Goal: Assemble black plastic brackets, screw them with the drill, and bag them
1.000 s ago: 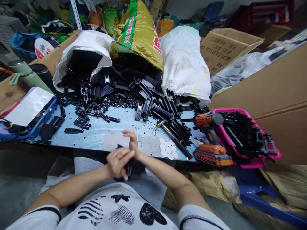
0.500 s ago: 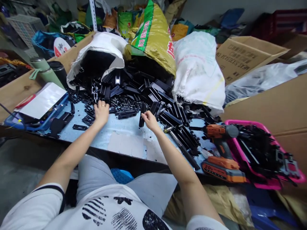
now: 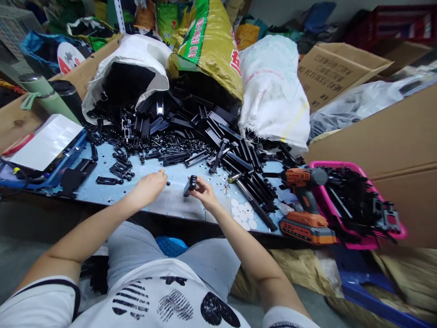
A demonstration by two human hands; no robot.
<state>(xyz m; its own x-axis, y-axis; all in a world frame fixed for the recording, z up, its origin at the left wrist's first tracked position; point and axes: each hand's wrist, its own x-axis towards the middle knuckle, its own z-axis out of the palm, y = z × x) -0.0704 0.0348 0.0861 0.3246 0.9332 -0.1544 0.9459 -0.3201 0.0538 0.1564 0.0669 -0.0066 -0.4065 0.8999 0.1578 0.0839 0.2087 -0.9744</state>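
Observation:
My right hand pinches a black plastic part with a ridged end, held tilted just above the front of the worktable. To its left, my left hand is low over the table with the fingers drawn together. A small dark piece shows at its fingertips; whether it is gripped or lies on the table I cannot tell. Behind both hands spreads a heap of black parts, with small screws or pins among them.
A hammer and an orange cordless drill lie on the right, beside a pink basket of black parts. White discs lie near the front edge. Sacks stand behind. A blue tray and green bottle are left.
Both hands have drawn back from the heap towards the front edge and closer together. The black part in my right hand is turned, its ridged end now up. The view has shifted slightly.

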